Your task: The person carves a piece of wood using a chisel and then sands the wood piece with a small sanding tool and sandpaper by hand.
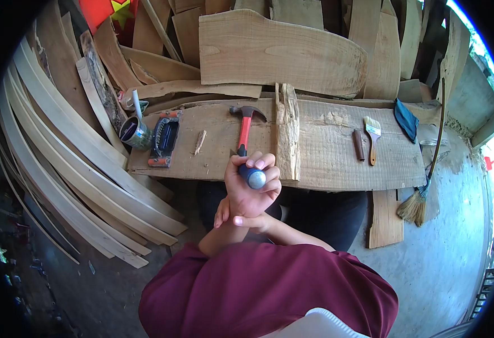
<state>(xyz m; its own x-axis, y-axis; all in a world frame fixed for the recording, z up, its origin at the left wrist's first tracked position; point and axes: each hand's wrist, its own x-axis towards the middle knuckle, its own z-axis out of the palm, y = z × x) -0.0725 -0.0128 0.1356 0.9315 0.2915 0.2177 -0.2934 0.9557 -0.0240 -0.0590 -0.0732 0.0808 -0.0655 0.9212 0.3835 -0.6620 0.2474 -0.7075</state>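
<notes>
My left hand (pixel 251 188) is closed round the blue grip of a claw hammer (pixel 245 130), its silver butt end towards me. The hammer's red shaft points away over a wide wooden board (pixel 219 152), with the dark claw head above it. My right hand (pixel 247 222) is wrapped round my left wrist, its thumb in front and fingertips showing at the left. To the right of the hammer, a rough split strip of wood (pixel 288 135) lies across the board. A small wood splinter (pixel 200 142) lies to the left.
Left on the board are a tin can (pixel 140 137) and a black hand tool with orange ends (pixel 165 138). A paintbrush (pixel 372 135), brown handle (pixel 358 145) and blue cloth (pixel 406 121) lie right. A broom (pixel 413 207) leans nearby. Curved planks (pixel 83 174) are stacked left.
</notes>
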